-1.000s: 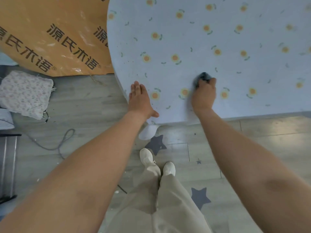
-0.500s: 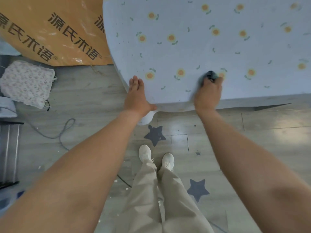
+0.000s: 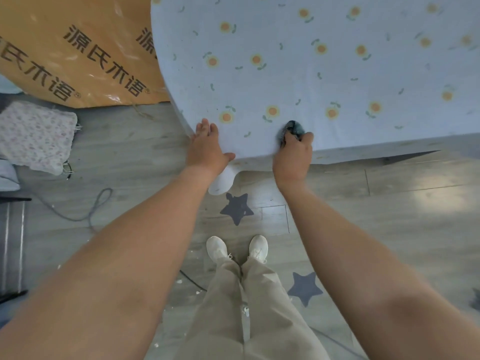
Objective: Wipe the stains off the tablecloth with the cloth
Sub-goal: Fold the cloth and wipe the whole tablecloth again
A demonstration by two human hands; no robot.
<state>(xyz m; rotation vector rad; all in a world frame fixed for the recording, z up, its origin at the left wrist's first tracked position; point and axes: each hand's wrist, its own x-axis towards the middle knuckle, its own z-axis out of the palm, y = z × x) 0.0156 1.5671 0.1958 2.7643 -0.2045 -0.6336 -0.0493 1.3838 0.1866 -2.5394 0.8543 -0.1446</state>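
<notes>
Gripping a bunched dark cloth [image 3: 293, 129], the right hand [image 3: 293, 158] is pressing it onto the tablecloth [image 3: 337, 74] at the lower edge of the desk, centre of the frame. Fingers are curling round the wad. Left of it, the left hand [image 3: 206, 146] is lying flat with fingers straight, pinning the fabric at the rounded corner. Small dark specks [image 3: 197, 87] are dotting the tablecloth up and to the left of the cloth, nearer the left hand, so the wiping probably needs to travel that way.
</notes>
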